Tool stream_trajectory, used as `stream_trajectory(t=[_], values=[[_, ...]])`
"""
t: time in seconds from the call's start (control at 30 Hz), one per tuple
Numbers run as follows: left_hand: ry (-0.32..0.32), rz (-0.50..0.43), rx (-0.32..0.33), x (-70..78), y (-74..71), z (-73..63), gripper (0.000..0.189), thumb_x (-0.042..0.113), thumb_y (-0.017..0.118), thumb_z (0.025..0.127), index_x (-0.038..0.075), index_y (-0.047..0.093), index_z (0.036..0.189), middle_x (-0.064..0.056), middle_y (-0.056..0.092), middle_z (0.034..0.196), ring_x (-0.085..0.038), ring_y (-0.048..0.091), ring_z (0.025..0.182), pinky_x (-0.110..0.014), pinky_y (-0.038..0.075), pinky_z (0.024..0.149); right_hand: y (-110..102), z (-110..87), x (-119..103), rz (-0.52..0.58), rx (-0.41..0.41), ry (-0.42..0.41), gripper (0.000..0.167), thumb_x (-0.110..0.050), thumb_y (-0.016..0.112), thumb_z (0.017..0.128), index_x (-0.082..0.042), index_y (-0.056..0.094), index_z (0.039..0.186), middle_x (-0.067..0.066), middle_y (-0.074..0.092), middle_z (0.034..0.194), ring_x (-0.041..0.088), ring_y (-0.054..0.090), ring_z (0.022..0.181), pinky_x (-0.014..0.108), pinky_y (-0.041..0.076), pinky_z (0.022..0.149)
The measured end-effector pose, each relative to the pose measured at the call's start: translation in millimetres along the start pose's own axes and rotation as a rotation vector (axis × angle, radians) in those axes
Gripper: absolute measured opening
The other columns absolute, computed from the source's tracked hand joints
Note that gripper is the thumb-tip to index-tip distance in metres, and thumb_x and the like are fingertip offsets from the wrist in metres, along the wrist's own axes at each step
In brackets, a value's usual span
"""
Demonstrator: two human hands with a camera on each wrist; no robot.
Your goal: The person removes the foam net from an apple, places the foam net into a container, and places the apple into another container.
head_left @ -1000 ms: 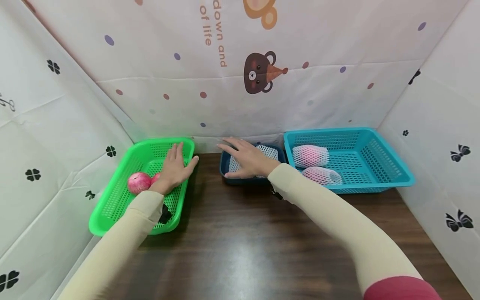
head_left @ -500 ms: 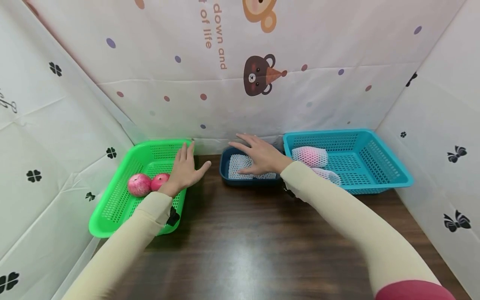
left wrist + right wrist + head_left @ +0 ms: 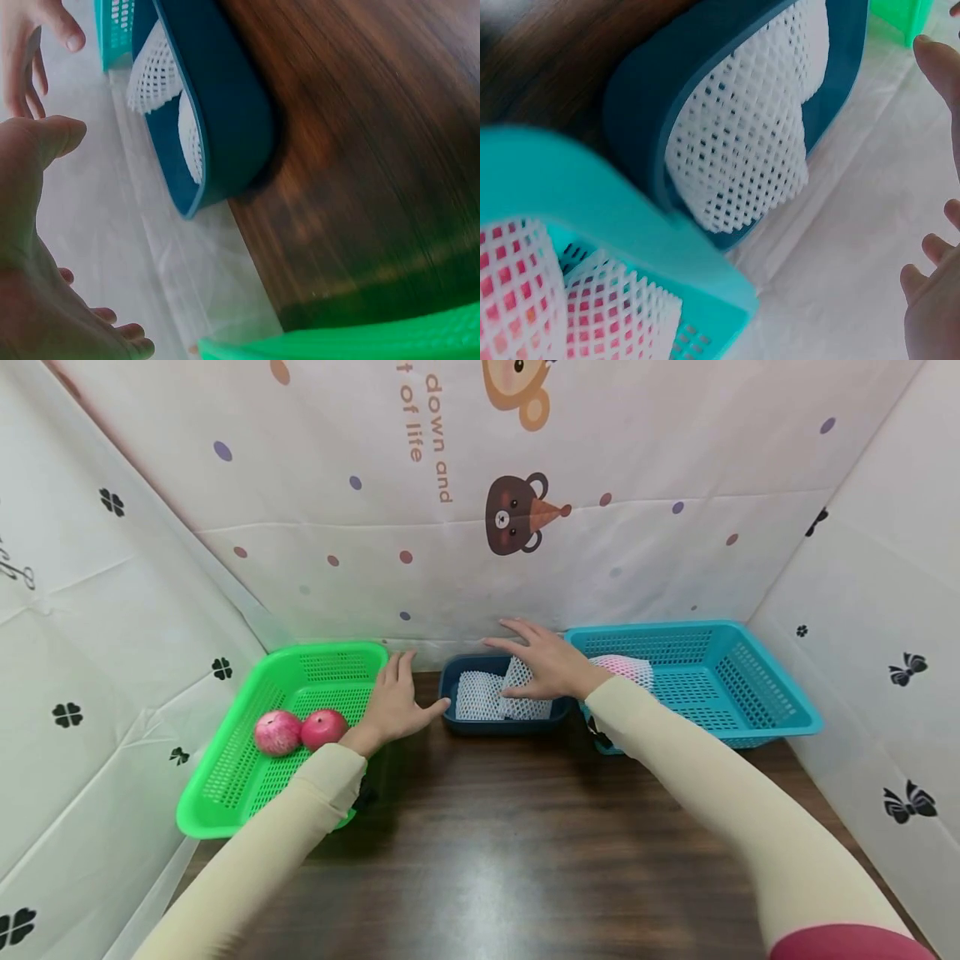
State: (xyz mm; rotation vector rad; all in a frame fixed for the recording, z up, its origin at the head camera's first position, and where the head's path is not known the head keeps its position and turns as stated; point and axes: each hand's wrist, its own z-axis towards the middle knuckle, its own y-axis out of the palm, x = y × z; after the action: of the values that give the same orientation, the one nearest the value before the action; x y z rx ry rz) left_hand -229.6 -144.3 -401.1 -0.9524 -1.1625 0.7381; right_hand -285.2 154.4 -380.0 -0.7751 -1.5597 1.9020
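My left hand [image 3: 393, 710] hovers at the right rim of the green basket [image 3: 197, 810], fingers extended and thumb spread toward the dark blue tray [image 3: 498, 727]. Two red round fruits [image 3: 278, 732] [image 3: 325, 728] lie side by side in that basket. Above the tray's right part is my right hand [image 3: 551, 664], its fingers spread and holding nothing. White foam nets [image 3: 480, 696] [image 3: 739, 139] fill the tray, one partly hidden by the right hand. Fruits in foam nets [image 3: 633, 670] [image 3: 510, 292] sit in the light blue basket [image 3: 780, 697], mostly behind the right wrist in the head view.
The three containers stand in a row on a dark wooden table [image 3: 480, 852], against a printed cloth wall [image 3: 337, 602] at the back. Cloth panels also close off the left and right sides. Part of the front table surface reflects light.
Both hands have drifted right. The left has moved from over the green basket to its right rim; the right has shifted from the tray's left toward the light blue basket, uncovering the left net.
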Motion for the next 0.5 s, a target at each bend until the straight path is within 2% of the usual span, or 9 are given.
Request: stream_trajectory(t=[0.23,0.5], values=[[0.048,-0.017,0.025,14.1,13.1,1.8,0.104,0.054,0.072,0.089,-0.001,0.017,0.159,-0.027,0.021,0.162,-0.048,0.025,0.147,-0.064,0.027,0.117,-5,-8.1,15,0.03,0.016,0.016,0.094,-0.05,0.082,0.084,-0.034,0.032,0.161,0.013,0.024,0.167,0.04,0.028,0.15,0.064,0.031,0.115],[0.089,-0.037,0.02,34.8,23.7,0.1,0.098,0.05,0.073,0.09,-0.001,0.023,0.157,-0.024,0.027,0.159,-0.045,0.028,0.146,-0.061,0.027,0.118,-9,-16.0,31,0.029,0.023,0.039,0.093,-0.048,0.083,0.084,-0.028,0.034,0.161,0.015,0.026,0.166,0.039,0.029,0.149,0.063,0.038,0.111]])
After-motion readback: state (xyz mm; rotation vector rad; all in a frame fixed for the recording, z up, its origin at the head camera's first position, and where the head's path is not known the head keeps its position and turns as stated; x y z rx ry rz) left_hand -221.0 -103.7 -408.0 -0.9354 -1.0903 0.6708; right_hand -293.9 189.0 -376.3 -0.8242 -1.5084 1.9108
